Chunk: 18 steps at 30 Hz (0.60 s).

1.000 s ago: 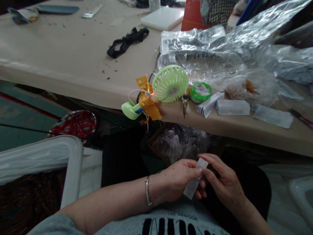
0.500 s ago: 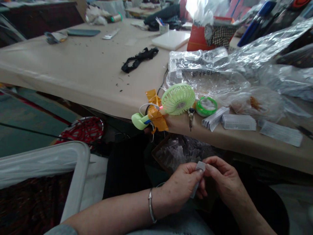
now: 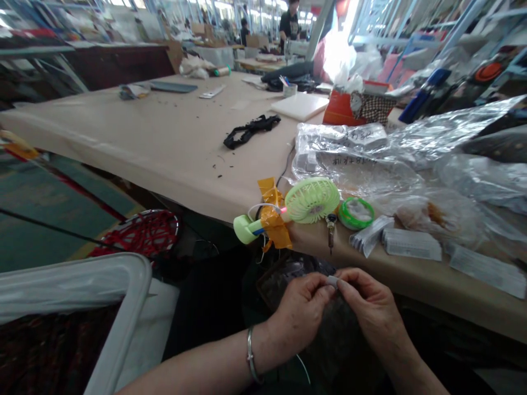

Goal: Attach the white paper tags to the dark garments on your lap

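My left hand (image 3: 302, 307), with a silver bangle on its wrist, pinches a small pale grey piece (image 3: 332, 281) below the table edge. The fingers of my right hand (image 3: 366, 299) are closed on the other side of the same piece, touching it beside my left fingertips. Above the hands, a light green fan (image 3: 313, 200) is fixed to the table edge with orange tape (image 3: 276, 226). Right of it are a small pointed tool (image 3: 330, 233), a round green container (image 3: 356, 213) and stacks of printed pale strips (image 3: 411, 244).
Clear plastic bags (image 3: 354, 159) cover the right of the brown table (image 3: 164, 142). A black cloth strip (image 3: 251, 130) lies in the middle. At the lower left stands a white-rimmed bin (image 3: 140, 274), with a red basket (image 3: 144, 233) behind it. A person (image 3: 290, 26) stands far back.
The view has tilted up, showing more of the room. The grey piece shows less between my fingers, and its lower length, visible before, is now hidden.
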Motion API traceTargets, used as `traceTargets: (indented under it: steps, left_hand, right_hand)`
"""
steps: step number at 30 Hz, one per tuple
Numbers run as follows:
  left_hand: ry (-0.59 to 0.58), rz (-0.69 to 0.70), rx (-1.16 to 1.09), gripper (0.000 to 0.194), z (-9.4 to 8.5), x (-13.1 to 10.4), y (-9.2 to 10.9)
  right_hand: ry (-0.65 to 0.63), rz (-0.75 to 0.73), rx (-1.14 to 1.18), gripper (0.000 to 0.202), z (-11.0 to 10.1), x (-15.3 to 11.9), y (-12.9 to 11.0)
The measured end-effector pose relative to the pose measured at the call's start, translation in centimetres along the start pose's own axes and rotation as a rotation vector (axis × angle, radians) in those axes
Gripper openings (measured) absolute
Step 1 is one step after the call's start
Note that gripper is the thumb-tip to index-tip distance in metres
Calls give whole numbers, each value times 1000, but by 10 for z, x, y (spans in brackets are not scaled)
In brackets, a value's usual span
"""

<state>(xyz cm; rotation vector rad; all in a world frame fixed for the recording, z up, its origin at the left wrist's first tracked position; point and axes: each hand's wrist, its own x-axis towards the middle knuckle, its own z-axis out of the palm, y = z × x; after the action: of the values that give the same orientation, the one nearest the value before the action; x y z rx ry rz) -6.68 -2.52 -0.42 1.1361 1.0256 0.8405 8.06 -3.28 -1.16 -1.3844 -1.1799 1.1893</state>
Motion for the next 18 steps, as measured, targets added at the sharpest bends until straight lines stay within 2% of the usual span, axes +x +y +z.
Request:
traceTargets:
  steps: [7,12,18]
  left_hand:
    - [98,149,225,18,-11,18,14]
    - [120,229,342,22,-16,23,15]
    - [120,270,421,22,-19,26,17]
  right_hand:
    - [69,-42,-157,21,5,17,-10]
    - [61,-138,-268,17,8,22,-15]
    - [80,-244,-359,14,7,24,-11]
